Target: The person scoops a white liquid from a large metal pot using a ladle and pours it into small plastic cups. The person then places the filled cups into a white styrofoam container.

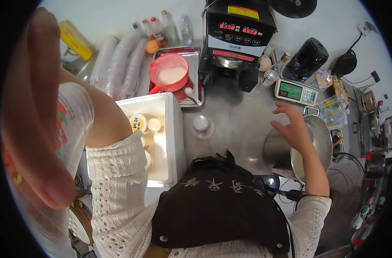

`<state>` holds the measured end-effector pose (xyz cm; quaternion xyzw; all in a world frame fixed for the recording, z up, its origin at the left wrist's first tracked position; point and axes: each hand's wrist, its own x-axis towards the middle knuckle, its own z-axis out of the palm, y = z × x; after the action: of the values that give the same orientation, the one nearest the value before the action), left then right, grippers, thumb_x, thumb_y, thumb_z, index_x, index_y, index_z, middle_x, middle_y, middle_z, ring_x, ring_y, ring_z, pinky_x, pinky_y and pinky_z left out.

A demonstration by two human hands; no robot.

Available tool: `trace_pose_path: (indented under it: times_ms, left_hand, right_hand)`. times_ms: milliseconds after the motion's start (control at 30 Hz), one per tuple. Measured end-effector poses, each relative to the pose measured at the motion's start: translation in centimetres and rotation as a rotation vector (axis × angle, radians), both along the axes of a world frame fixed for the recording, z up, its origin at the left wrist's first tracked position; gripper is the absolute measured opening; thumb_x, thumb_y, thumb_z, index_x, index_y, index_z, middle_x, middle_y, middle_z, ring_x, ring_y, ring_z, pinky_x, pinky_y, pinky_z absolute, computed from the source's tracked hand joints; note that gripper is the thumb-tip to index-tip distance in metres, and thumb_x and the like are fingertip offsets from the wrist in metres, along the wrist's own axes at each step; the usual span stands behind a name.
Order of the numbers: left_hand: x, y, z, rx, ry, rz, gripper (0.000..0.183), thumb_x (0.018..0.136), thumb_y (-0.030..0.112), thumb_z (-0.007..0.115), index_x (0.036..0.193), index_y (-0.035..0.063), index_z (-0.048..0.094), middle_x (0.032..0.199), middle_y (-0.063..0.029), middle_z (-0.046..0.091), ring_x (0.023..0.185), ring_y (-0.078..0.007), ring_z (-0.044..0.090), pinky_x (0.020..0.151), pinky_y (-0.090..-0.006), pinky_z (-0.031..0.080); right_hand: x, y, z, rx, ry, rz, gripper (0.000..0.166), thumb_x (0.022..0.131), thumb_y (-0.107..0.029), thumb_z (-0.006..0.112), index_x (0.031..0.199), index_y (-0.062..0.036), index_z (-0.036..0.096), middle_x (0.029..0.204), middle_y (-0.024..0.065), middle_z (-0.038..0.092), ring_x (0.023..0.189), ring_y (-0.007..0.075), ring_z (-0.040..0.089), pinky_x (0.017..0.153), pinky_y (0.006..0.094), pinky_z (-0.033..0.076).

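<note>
My left hand [44, 129] is raised very close to the camera at the far left, its fingers around a translucent plastic cup [75, 113] with a red and green print. My right hand [291, 127] hangs with fingers apart above the rim of a large steel pot [328, 135] and holds nothing. A small clear cup [202, 125] stands on the steel counter [228, 129] in front of me. Left of it, a white foam box [175, 142] holds several lidded cups [138, 123]. Behind the box, a red plastic measuring jug [185, 64] with pale contents sits on a steel tray [199, 77].
A black cup-sealing machine [239, 32] stands at the back. Wrapped cup stacks [118, 64] and glass bottles [170, 29] are left of it. At right are a digital scale [296, 92], a black kettle [307, 59], plastic bottles [333, 113] and a fan [346, 187].
</note>
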<state>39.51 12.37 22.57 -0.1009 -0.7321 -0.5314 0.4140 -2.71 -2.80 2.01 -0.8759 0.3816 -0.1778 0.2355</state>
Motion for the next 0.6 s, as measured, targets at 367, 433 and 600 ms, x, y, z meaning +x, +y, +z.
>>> trace_pose_path:
  times_ms: [367,433,600]
  left_hand:
    - [-3.4,0.0,4.0,-0.088,-0.205,0.091,0.070,0.074,0.025,0.071,0.132,0.0127,0.035,0.101,-0.0148,0.063,0.070,-0.0246,0.065,0.070,-0.0339,0.052]
    - [-4.8,-1.5,4.9,-0.106,-0.272,0.126,0.070,0.074,0.025,0.071,0.132,0.0130,0.035,0.101,-0.0145,0.063,0.070,-0.0243,0.065,0.070,-0.0336,0.051]
    - [-6.7,-3.1,0.6,-0.117,-0.341,0.268,0.083,0.063,0.028,0.081,0.129,0.0065,0.036,0.106,-0.0150,0.062,0.066,-0.0262,0.066,0.073,-0.0342,0.054]
  right_hand:
    - [0.4,0.0,1.3,-0.028,0.021,0.014,0.033,0.078,-0.022,0.072,0.106,-0.0132,0.057,0.127,0.0092,0.055,0.120,0.0250,0.050,0.105,0.0466,0.024]
    - [-0.7,0.0,1.6,-0.040,0.046,-0.011,0.033,0.078,-0.023,0.071,0.107,-0.0137,0.057,0.128,0.0095,0.054,0.120,0.0246,0.050,0.106,0.0474,0.023]
    - [-5.1,1.5,5.6,-0.054,0.177,-0.031,0.029,0.081,-0.023,0.068,0.103,-0.0082,0.059,0.106,0.0098,0.063,0.104,0.0278,0.057,0.098,0.0415,0.033]
